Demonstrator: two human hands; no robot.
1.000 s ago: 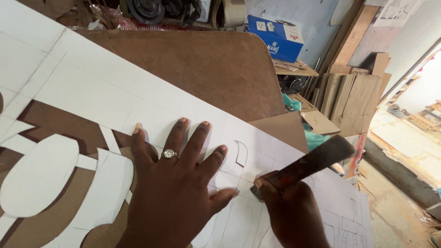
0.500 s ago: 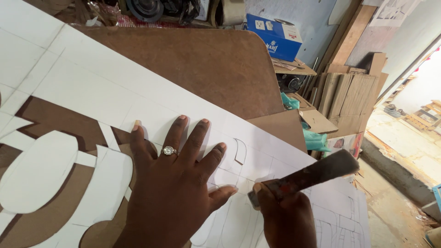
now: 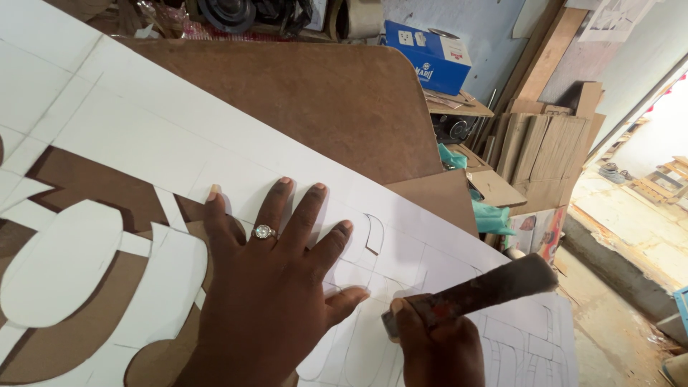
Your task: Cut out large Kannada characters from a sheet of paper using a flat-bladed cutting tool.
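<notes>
White sheet [image 3: 215,143] is pinned flat by the left hand [image 3: 279,287] (open, mid-cut); rusty-handled knife [image 3: 473,294], lower right, is clenched by the right hand [image 3: 437,351]; steady pressure is needed.

A pale blue wall [image 3: 494,29] closes the room at twelve to one o'clock. Against it, wooden planks [image 3: 545,143] and cardboard sheets [image 3: 502,190] lean upright at two o'clock. A blue box [image 3: 430,61] sits on a cluttered shelf [image 3: 459,107] near one o'clock. Bright daylight floods a concrete floor [image 3: 631,244] through an open doorway [image 3: 666,136] at three o'clock, where the ground looks dusty and worn.
</notes>
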